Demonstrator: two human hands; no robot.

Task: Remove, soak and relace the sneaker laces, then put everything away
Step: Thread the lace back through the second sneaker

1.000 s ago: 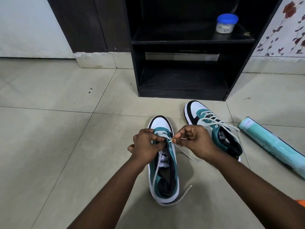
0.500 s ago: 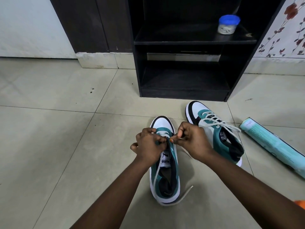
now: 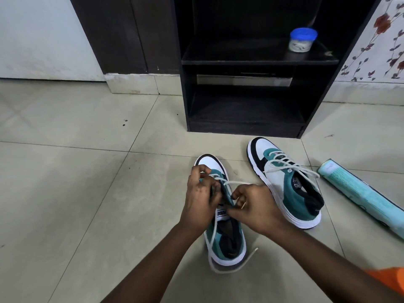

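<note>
White flat sneaker lace [image 3: 237,183] runs through only the front eyelets of the near teal, white and black sneaker [image 3: 225,237], which stands on the tiled floor [image 3: 87,193]; its loose ends trail along the shoe and past the heel. Step in hand, by judgement: relacing this shoe. Left hand [image 3: 202,199] grips the eyelet edge near the toe. Right hand [image 3: 251,206] pinches the lace. The second matching sneaker [image 3: 284,184], just beside, is fully laced. The next move calls for feeding the lace tip through the next free eyelet.
</note>
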